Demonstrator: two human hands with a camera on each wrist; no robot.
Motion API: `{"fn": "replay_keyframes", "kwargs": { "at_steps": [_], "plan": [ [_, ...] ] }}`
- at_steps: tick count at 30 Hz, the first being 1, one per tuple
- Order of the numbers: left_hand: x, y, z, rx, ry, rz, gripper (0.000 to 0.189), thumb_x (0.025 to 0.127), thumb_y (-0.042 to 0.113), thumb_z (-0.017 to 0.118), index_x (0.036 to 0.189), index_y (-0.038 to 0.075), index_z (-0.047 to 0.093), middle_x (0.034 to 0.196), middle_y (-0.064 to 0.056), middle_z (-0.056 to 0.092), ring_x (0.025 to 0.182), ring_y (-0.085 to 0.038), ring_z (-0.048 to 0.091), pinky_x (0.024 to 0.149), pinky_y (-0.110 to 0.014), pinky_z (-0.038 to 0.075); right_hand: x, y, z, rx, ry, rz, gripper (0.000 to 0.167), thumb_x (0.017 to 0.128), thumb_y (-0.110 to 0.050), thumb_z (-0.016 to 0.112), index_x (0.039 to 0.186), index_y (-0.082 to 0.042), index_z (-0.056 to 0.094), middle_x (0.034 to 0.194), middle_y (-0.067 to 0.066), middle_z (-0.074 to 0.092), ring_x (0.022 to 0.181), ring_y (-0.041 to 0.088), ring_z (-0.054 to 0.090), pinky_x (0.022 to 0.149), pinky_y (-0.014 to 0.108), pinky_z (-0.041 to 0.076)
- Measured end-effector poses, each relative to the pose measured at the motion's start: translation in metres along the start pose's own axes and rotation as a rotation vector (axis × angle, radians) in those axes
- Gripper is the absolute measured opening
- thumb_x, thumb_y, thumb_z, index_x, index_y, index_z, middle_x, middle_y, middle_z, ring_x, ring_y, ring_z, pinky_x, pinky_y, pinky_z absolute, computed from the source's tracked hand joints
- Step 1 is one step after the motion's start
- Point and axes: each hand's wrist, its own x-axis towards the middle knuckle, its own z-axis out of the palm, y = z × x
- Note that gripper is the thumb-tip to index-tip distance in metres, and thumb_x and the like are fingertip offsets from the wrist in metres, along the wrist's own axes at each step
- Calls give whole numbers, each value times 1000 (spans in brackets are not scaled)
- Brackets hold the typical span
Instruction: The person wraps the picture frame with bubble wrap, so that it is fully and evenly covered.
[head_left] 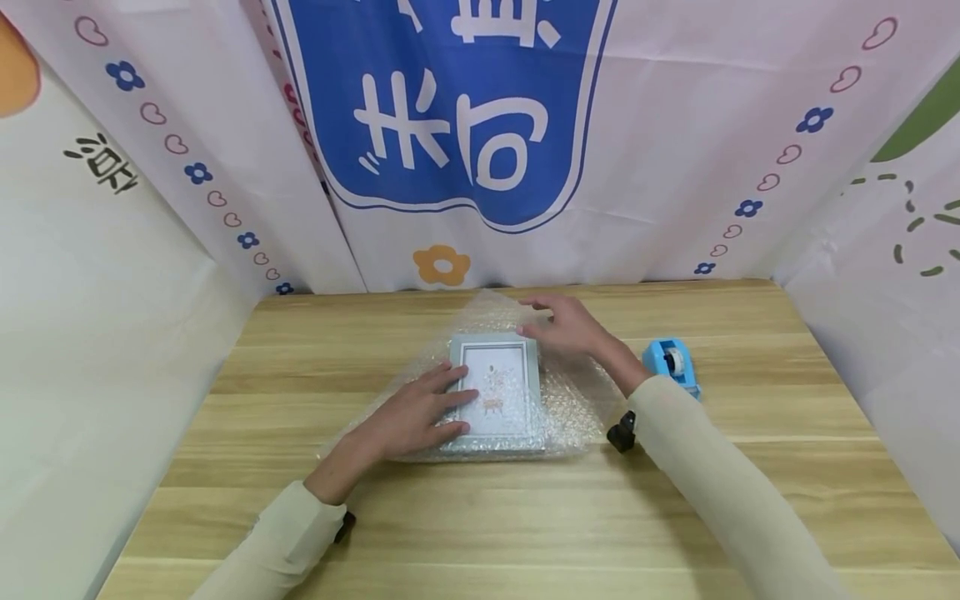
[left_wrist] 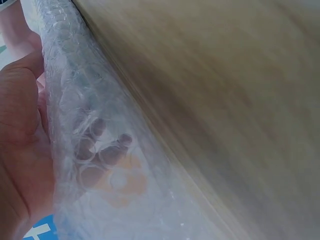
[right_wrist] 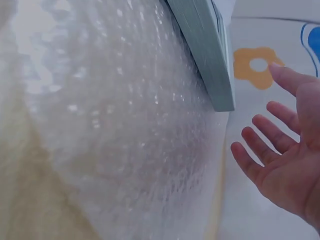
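Note:
A picture frame (head_left: 495,367) with a pale grey-green border and a small potted-plant print lies face up on a sheet of bubble wrap (head_left: 581,404). Part of the clear wrap is folded over its left and lower side. My left hand (head_left: 412,412) rests with fingers spread on that folded layer, over the frame's left edge. In the left wrist view the bubble wrap (left_wrist: 115,150) stands beside the palm. My right hand (head_left: 566,327) hovers by the frame's upper right corner. The right wrist view shows its fingers (right_wrist: 267,132) extended and apart, holding nothing, near the frame's corner (right_wrist: 220,95).
Right of the wrap, close to my right forearm, stands a blue tape dispenser (head_left: 670,365) with a roll in it. The wood-grain table (head_left: 480,533) ends at a printed cloth (head_left: 660,242) behind, and white sheets hang along both sides.

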Motion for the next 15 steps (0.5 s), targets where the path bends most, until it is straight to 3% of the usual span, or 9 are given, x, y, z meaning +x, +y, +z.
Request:
{"fn": "replay_keyframes", "kwargs": {
  "at_steps": [4,15],
  "plan": [
    [0,0,0,4,9,7,56,106,43,66,154,14,61,173,-16,39,163,-44,29,128,-64,35,11,3,1,22,12,16,65,101,-29,75,156,-2,53,160,20,55,148,42,52,119,58,49],
    [1,1,0,5,16,11,56,106,42,67,153,13,61,172,-17,40,163,-45,30,128,-63,35,29,6,1,20,-28,78,71,100,-41,74,160,-10,51,165,17,50,151,40,49,123,59,43]
  ]
}}
